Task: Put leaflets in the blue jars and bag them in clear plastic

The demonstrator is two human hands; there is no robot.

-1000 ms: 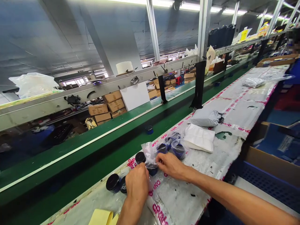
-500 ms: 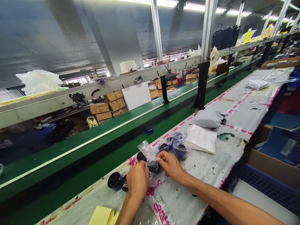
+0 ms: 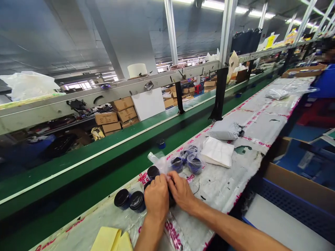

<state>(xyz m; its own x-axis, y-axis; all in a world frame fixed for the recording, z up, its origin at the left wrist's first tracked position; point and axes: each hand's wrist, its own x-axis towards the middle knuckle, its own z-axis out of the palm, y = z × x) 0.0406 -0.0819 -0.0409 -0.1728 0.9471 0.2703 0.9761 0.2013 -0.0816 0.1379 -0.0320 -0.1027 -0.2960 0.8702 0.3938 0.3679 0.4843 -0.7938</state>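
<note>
My left hand (image 3: 157, 197) and my right hand (image 3: 180, 190) meet, fingers pinched on a clear plastic bag (image 3: 160, 163) whose top sticks up beyond them. Something dark, partly hidden, lies below my fingers. Left of my hands stand round containers with black lids, among them one (image 3: 121, 199) near the belt and another (image 3: 137, 201) beside it. A further black-lidded container (image 3: 153, 172) is just behind my left hand. To the right, several blue containers (image 3: 195, 165) lie wrapped in clear plastic.
A green conveyor belt (image 3: 110, 164) runs along the far side, carrying one small blue container (image 3: 161, 143). White cloths (image 3: 217, 152), a grey bag (image 3: 224, 130) and yellow sheets (image 3: 106, 239) lie on the covered table (image 3: 220, 190). A person (image 3: 326, 78) is at far right.
My hands have come together on the bag, my right hand moving towards my left. More of the black-lidded containers on the left shows. The view has shifted slightly.
</note>
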